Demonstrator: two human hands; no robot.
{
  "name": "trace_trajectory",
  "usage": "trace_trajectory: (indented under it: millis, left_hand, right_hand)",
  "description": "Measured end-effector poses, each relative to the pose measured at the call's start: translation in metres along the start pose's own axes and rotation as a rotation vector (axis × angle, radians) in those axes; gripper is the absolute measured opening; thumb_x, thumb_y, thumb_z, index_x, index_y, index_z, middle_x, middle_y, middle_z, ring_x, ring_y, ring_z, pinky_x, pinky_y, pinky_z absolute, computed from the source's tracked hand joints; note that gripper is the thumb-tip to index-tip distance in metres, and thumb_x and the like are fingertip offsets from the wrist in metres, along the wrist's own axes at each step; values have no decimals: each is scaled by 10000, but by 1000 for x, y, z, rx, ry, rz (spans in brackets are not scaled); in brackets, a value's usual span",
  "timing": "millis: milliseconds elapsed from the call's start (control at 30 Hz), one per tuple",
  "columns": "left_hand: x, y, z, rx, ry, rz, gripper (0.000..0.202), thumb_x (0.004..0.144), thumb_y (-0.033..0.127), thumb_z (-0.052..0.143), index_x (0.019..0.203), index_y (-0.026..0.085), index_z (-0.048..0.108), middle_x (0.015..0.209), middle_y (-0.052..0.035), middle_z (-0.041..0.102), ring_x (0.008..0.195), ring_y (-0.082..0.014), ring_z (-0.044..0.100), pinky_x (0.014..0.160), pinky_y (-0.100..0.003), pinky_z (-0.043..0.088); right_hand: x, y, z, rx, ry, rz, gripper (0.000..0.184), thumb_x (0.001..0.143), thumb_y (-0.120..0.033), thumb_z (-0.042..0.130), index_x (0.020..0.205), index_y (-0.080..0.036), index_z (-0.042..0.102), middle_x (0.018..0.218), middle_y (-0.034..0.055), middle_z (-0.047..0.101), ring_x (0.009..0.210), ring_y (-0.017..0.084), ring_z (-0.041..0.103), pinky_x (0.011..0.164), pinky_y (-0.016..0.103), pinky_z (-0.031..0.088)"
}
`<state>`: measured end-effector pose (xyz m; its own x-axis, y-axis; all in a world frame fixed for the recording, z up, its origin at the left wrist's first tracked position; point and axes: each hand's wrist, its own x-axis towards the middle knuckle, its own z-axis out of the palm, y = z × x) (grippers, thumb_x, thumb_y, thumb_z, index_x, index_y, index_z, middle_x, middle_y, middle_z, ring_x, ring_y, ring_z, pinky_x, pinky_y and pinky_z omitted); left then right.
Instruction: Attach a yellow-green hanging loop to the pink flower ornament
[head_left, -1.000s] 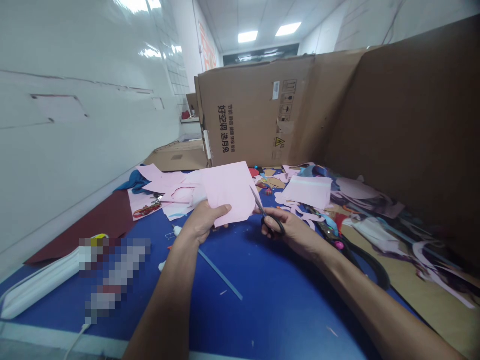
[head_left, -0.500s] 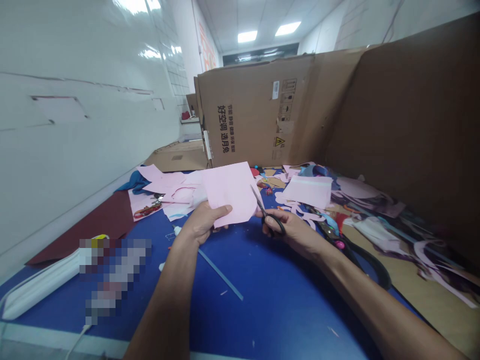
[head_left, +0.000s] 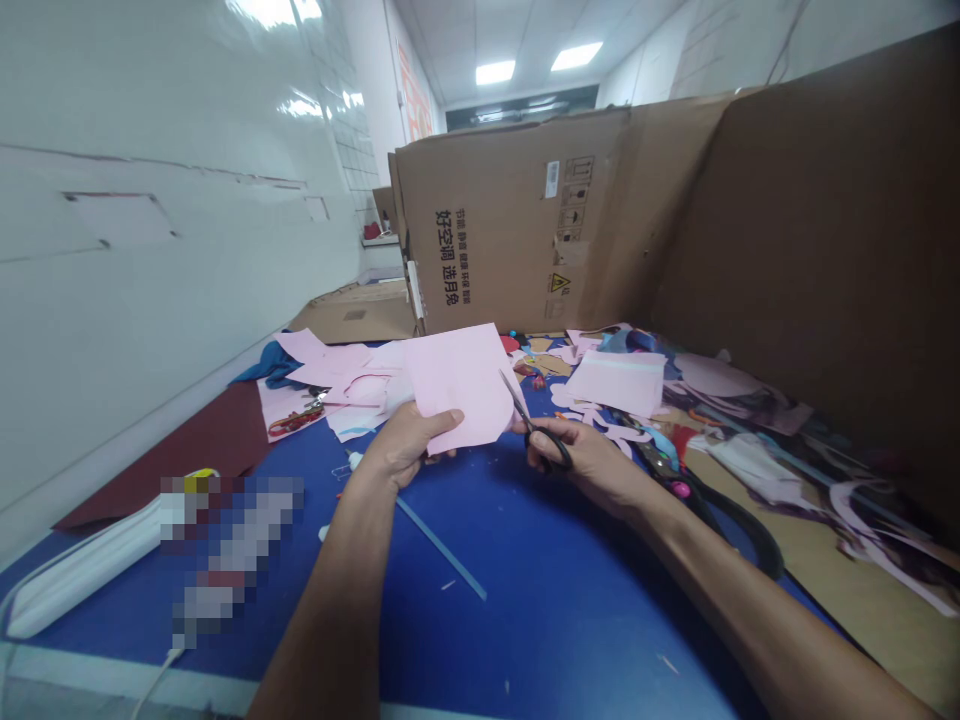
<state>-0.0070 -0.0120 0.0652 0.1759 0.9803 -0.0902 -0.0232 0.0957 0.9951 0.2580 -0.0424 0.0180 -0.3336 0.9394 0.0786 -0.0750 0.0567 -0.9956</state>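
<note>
White tiled wall [head_left: 150, 300] along the left, big brown cardboard sheet [head_left: 810, 250] along the right, printed cardboard box [head_left: 517, 220] standing at the far end of the blue worktop [head_left: 525, 620]. Dark red sheet [head_left: 180, 450] lies on the worktop's left side, tan cardboard [head_left: 862, 590] on its right, under printed paper scraps [head_left: 750, 470]. Pink paper sheet [head_left: 457, 385] is held up above the worktop, mid-frame, between both hands. Left hand [head_left: 405, 445] pinches its lower edge, thumb on top, fingers under. Right hand [head_left: 577, 460] is curled through the black loops of the scissors [head_left: 544, 445], blades up against the sheet's right edge; can't tell if they're biting the paper. Loose pink card [head_left: 619, 382] lies just beyond the right hand, pink cut-offs [head_left: 352, 385] beyond the left. Blue cloth [head_left: 271, 365] sits at the far left of the pile. Thin blue strip [head_left: 439, 550] lies on the worktop below the hands. White pouch [head_left: 82, 575] at lower left, next to a pixelated object [head_left: 225, 550], too blurred to tell.
</note>
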Motion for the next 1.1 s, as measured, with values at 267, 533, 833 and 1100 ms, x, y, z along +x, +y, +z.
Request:
trace_trajectory:
  millis: [267, 533, 833, 1100]
  left_hand:
    - [-2, 2, -1, 8, 3, -13, 379, 733, 322, 880, 1033, 120, 765, 762, -106, 753, 513, -148, 576, 429, -243, 312]
    - [0, 0, -2, 26, 1, -22, 399, 748, 319, 872, 1073, 115, 766, 792, -115, 757, 546, -153, 580, 451, -250, 322]
    - [1, -2, -3, 20, -19, -6, 356, 734, 320, 892, 1013, 125, 787, 789, -129, 768, 549, -166, 595, 455, -258, 340]
    - [0, -2, -3, 17, -16, -13, 362, 729, 315, 898, 1016, 118, 799, 800, -137, 774, 556, -174, 601, 480, -274, 368]
  right_hand:
    - [0, -2, -1, -80, 21, -1, 574, 863, -667, 818, 1161, -178, 807, 776, 8, 654, 733, 171, 513, 719, 324, 366]
    - [1, 1, -5, -91, 22, 9, 552, 852, -641, 835, 1172, -192, 810, 778, -2, 661, 732, 171, 525, 727, 319, 381]
    - [-1, -3, -1, -58, 9, 34, 581, 805, -644, 878, 1179, -204, 821, 817, 9, 670, 758, 178, 535, 733, 318, 410]
    - [-1, -2, -4, -83, 6, 22, 556, 844, -613, 860, 1228, -213, 825, 823, 7, 674, 766, 176, 528, 755, 323, 394]
